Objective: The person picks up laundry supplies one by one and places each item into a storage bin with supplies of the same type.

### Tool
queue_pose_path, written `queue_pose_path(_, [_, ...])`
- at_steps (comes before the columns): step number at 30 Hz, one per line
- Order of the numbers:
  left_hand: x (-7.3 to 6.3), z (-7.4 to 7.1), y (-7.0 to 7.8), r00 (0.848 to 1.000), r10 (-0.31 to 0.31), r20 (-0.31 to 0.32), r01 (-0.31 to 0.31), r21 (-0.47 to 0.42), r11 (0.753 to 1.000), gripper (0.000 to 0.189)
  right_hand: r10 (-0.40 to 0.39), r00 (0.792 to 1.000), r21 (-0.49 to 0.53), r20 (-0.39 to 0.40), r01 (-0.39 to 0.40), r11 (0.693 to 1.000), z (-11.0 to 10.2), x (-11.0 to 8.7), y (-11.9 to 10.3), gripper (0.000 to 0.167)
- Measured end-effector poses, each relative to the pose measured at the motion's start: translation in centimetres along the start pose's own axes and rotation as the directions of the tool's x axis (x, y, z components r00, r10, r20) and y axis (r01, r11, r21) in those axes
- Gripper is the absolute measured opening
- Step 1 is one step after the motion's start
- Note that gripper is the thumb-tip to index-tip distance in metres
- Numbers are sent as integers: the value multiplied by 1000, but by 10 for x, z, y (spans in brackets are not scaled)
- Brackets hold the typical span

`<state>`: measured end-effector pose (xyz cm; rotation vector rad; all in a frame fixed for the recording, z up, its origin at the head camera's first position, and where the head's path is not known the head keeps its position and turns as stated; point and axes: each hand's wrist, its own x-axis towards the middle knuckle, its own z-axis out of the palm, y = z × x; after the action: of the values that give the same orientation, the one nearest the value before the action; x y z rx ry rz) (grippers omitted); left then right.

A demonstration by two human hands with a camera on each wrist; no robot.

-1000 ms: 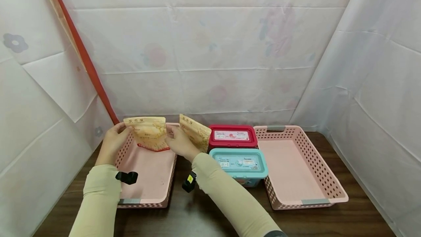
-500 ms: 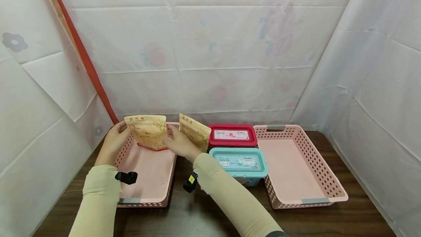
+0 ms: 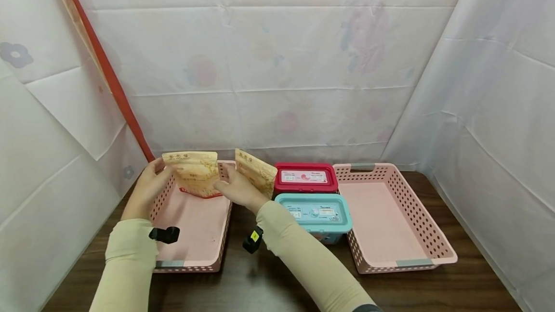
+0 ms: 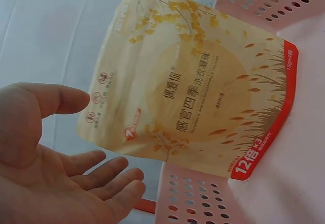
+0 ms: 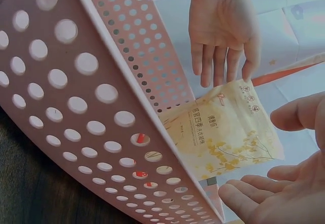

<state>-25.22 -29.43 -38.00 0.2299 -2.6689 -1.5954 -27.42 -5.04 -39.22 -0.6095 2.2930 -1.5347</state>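
Note:
A yellow pouch of laundry capsules (image 3: 197, 175) with a red bottom band stands upright at the far end of the left pink basket (image 3: 191, 240). My left hand (image 3: 145, 189) is at its left side; in the left wrist view the thumb and fingers are spread around its top edge. My right hand (image 3: 243, 190) is by its right edge, with thumb and fingers parted in the right wrist view. A second yellow pouch (image 3: 257, 172) leans just behind the right hand, its lower part hidden by the hand and wrist.
A red lidded box (image 3: 305, 177) and a teal lidded box (image 3: 314, 213) stand in the middle of the dark wooden table (image 3: 260, 288). Another pink basket (image 3: 386, 220) sits to their right. White patterned sheets (image 3: 277, 61) enclose the back and sides.
The right hand's thumb and fingers have eased slightly apart at the pouch's right edge. The pouch, baskets and boxes stay where they were.

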Motion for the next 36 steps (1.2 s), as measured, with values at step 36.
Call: queue_pose_path(36, [-40,6,36,984,132,117,-127,-53,990,86,-193,981,-179,19,193,965,-30,-35,-11,66])
